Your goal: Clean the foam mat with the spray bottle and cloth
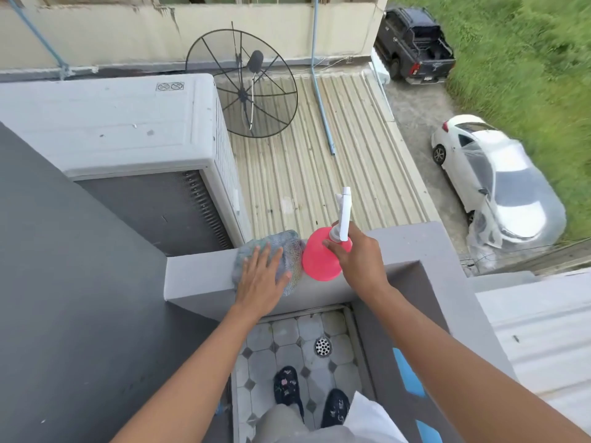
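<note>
A blue-grey cloth (289, 247) lies on top of the grey balcony ledge (198, 274). My left hand (260, 278) rests flat on it with the fingers spread. Just to the right of the cloth, a pink spray bottle (316, 262) with a white nozzle stands on the same ledge. My right hand (359, 260) has its fingers closed around the bottle's neck, under the trigger. Blue patches (407, 375) show on the inner face of the right wall; I cannot tell whether they belong to the foam mat.
Beyond the ledge is a drop to a corrugated roof (303, 174), with an air-conditioner unit (112, 123) and a mesh satellite dish (243, 87). My slippered feet (287, 386) stand on the tiled balcony floor near a drain (323, 346). Cars are parked far below at the right.
</note>
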